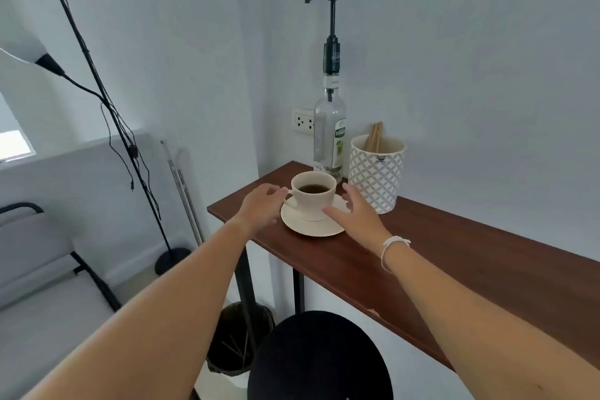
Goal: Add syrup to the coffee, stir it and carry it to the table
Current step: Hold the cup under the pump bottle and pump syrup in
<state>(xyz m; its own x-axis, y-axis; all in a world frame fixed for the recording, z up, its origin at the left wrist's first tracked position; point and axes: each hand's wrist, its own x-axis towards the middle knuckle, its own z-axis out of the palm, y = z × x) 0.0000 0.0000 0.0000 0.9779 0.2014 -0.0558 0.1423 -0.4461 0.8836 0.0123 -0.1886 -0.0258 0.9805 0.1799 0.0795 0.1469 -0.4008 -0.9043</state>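
— Where's our coffee cup [313,193]?

— On its saucer [311,227], near the left end of the wooden counter [454,256], right between our hands. Our left hand [261,204] is at the handle, our right hand [355,208] spread wide beside the cup; neither is gripping anything.

— What's in the way?

— The syrup pump bottle [330,127] and stir-stick holder [376,172] stand just behind. The spout looks to be above the cup.
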